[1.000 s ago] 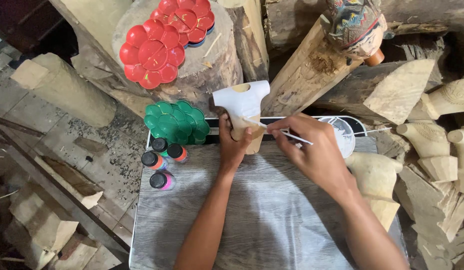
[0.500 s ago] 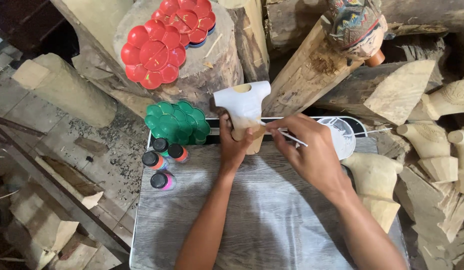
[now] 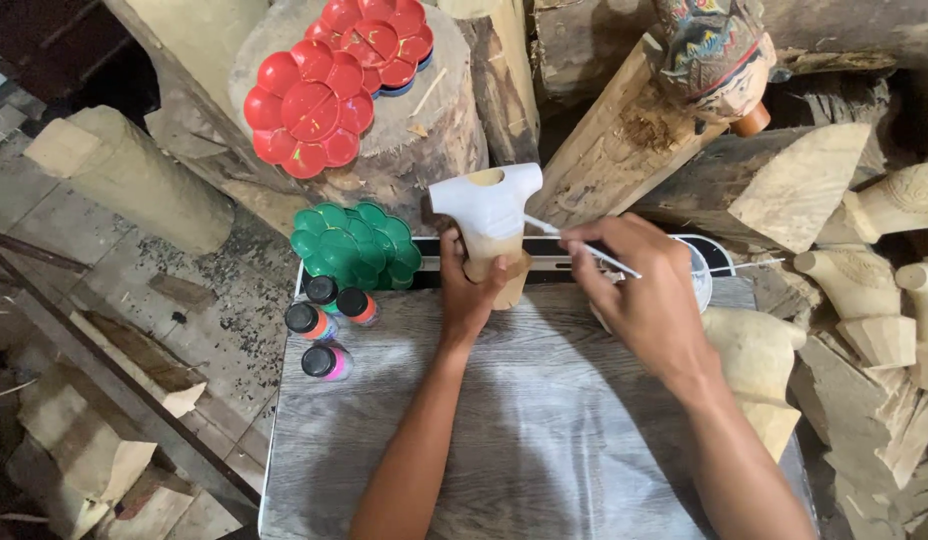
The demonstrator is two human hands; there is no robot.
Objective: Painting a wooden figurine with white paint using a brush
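My left hand (image 3: 471, 288) grips the bare wooden lower part of a carved puppet torso (image 3: 489, 215) whose shoulders and chest are painted white. It stands upright over the far edge of the grey wood-grain board (image 3: 544, 420). My right hand (image 3: 639, 295) holds a thin paintbrush (image 3: 584, 248), its tip touching the torso's right side just under the white sleeve.
A green flower-shaped palette (image 3: 356, 245) lies left of the torso, with several small paint bottles (image 3: 324, 325) below it. Red palettes (image 3: 329, 85) rest on a log stump. A painted puppet head (image 3: 709, 50) and raw carved wooden pieces (image 3: 864, 290) crowd the right side.
The brush tip has shifted slightly along the torso's right side. My left hand keeps the same grip.
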